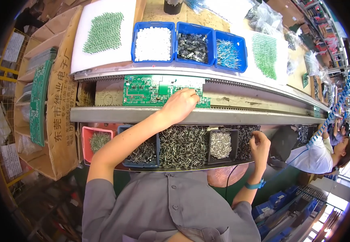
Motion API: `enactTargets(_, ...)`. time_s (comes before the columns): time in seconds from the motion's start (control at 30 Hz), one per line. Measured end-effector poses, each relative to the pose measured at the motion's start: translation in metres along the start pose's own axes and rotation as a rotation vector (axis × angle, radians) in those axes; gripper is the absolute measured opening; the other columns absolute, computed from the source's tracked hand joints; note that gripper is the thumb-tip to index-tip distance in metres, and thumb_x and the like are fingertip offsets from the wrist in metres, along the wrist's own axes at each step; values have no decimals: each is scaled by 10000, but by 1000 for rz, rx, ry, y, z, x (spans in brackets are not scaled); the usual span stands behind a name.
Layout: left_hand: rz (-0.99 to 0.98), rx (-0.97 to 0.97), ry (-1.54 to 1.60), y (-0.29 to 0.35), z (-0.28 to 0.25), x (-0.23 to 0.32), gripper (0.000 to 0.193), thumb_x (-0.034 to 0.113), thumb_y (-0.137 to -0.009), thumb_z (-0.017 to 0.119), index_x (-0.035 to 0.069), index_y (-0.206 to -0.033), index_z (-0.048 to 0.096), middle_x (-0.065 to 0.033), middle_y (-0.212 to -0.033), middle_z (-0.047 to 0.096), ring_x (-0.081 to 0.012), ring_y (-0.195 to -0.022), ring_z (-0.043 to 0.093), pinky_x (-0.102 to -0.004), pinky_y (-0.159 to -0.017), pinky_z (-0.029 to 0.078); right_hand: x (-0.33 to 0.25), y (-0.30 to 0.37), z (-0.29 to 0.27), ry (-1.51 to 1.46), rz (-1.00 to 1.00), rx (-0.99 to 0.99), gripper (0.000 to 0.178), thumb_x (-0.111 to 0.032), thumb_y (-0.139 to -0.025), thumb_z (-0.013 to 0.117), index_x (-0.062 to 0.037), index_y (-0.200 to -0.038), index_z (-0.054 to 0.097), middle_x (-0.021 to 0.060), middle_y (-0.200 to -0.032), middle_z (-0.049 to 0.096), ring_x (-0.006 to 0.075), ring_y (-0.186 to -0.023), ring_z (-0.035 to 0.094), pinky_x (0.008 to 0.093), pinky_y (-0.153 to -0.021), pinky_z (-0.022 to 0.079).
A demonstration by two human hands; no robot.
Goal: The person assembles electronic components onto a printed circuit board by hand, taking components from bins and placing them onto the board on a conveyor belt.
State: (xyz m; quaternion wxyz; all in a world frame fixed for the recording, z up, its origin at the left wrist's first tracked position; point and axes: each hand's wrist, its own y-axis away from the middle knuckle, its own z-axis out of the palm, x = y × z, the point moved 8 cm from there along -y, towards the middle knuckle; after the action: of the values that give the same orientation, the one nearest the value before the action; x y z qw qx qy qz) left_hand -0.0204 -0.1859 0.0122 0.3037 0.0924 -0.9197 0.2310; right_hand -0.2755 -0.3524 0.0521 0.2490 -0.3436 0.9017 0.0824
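Note:
A green circuit board (140,89) lies between the two rails of the conveyor, with small parts on it. My left hand (181,105) reaches across the near rail to the board's right half. Its fingers are pinched together at the board's surface; anything between them is too small to make out. My right hand (260,147) is raised beside a heap of dark components (245,141) at the right end of the parts row. Thumb and fingertips are drawn together there, and what they hold, if anything, cannot be made out. A blue band circles the right wrist.
Loose metal-legged parts (183,147) fill the near row, between a red bin (87,141) and a black bin (234,151). Beyond the far rail (114,71) stand blue bins (174,44) and white foam with green parts. A carton (64,101) holds boards at left. Another person sits right.

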Motion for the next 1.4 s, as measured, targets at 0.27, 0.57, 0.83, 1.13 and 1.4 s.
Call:
enactTargets(0.27,70,-36,-119,-1,-1,12,39,26,-737,592,8,-771,591,-106,-789,564,-282,-796,582,-385,-728,502,-41,-27,-6,7,-155,56,149,14,-768,593,48,-906,637,154,-753,616,235,-631,599,314,-620,481)
enactTargets(0.57,-17,-119,-201,-5,0,15,68,40,-724,568,12,-781,594,-122,-826,582,-280,-847,598,-383,-745,513,-120,-61,38,-172,-444,-76,159,5,-767,649,-3,-926,657,137,-852,654,295,-799,625,356,-728,489)
enactTargets(0.83,-28,-95,-213,-7,-2,12,80,43,-729,560,12,-793,596,-115,-829,583,-278,-849,600,-383,-741,512,-155,-78,93,-129,-646,-195,103,-43,-776,672,-91,-867,676,42,-864,661,249,-860,569,370,-768,401)
enactTargets(1.13,-98,158,-97,10,-107,-4,98,68,-771,685,22,-845,641,-111,-889,614,-284,-852,613,-361,-743,495,-156,-81,112,-71,-651,-256,114,-69,-785,674,-108,-890,694,16,-856,664,217,-886,555,361,-807,361)
enactTargets(1.4,-400,549,-348,93,-266,-44,89,17,-831,656,-3,-917,652,-101,-970,644,-205,-906,614,-296,-782,476,-157,-81,115,-57,-664,-251,114,-55,-777,678,-112,-875,690,7,-830,655,217,-874,556,367,-803,356)
